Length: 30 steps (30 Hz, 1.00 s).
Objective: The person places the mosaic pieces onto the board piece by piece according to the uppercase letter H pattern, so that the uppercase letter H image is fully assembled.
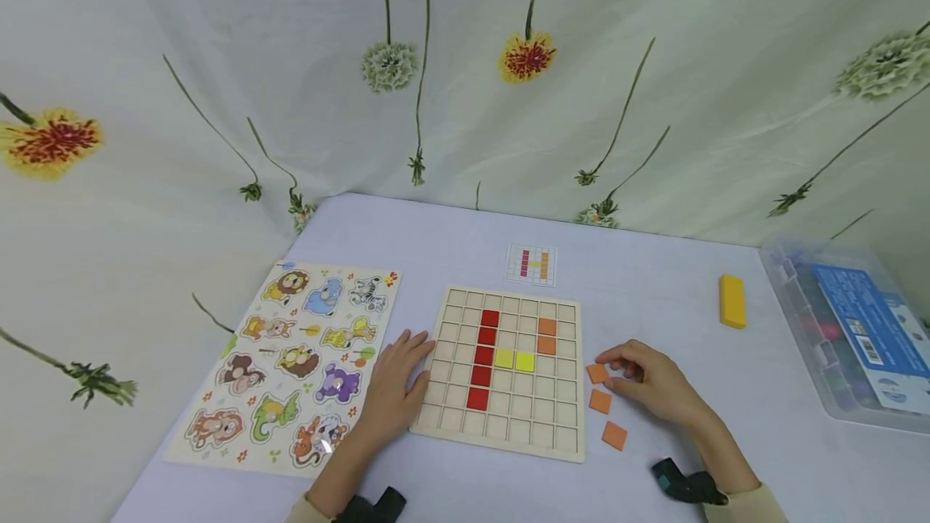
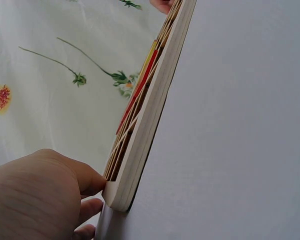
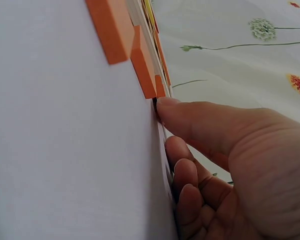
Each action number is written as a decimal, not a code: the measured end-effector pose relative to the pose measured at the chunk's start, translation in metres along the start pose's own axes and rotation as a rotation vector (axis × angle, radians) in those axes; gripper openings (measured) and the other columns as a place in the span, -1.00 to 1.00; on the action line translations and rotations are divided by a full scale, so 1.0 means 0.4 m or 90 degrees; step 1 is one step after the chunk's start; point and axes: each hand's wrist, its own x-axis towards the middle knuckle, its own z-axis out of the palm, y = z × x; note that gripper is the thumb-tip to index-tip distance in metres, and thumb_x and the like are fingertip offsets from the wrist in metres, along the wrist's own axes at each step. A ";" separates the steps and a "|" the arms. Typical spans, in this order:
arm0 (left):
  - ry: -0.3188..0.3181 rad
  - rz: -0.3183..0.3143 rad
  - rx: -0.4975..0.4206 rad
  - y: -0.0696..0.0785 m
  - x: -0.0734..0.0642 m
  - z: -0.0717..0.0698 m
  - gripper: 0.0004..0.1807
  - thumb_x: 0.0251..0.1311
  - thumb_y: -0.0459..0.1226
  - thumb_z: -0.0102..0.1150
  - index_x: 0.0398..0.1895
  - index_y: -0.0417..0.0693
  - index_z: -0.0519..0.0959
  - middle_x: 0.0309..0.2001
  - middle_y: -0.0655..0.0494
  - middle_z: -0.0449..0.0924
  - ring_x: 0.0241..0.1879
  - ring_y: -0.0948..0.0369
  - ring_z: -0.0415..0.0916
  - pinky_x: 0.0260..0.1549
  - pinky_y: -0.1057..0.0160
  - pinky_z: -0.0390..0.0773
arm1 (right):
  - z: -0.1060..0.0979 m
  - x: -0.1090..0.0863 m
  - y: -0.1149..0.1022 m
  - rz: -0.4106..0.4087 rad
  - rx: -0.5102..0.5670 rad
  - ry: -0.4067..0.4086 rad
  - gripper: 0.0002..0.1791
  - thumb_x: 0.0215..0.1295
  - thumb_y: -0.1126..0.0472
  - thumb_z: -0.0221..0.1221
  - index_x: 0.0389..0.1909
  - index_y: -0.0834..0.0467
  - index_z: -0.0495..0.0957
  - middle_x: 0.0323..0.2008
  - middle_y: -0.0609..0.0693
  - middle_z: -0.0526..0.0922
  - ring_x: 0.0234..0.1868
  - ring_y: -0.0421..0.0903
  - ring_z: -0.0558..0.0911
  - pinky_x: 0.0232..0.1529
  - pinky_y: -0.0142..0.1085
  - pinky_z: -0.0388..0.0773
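A wooden grid board [image 1: 508, 434] lies flat, with a column of red square tiles [image 1: 481, 377], two yellow tiles [image 1: 525, 361] and two orange tiles [image 1: 546, 345] in its cells. My left hand [image 1: 395, 386] rests at the board's left edge, fingers extended; in the left wrist view its thumb touches the board's frame [image 2: 125, 192]. Just right of the board, the thumb and index finger of my right hand [image 1: 654, 384] pinch the uppermost loose orange tile [image 1: 597, 374]. Two more loose orange tiles, a middle one [image 1: 600, 401] and a lower one [image 1: 613, 435], lie below it.
A small pattern card [image 1: 532, 265] lies behind the board. To the left is an animal puzzle board [image 1: 291, 370]. A yellow block [image 1: 732, 302] and a clear plastic box [image 1: 843, 394] stand at the right. A flowered cloth [image 1: 465, 103] hangs behind the table.
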 end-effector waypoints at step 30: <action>-0.011 -0.013 -0.003 0.004 0.003 -0.002 -0.51 0.24 -0.41 0.10 0.27 -0.18 0.45 0.39 -0.13 0.35 0.48 -0.13 0.07 0.45 -0.18 -0.04 | -0.027 0.054 -0.165 0.061 -0.003 -0.009 -0.80 0.14 0.33 0.31 -0.19 0.19 0.62 -0.44 -0.08 0.54 -0.37 -0.16 0.46 -0.44 -0.44 0.39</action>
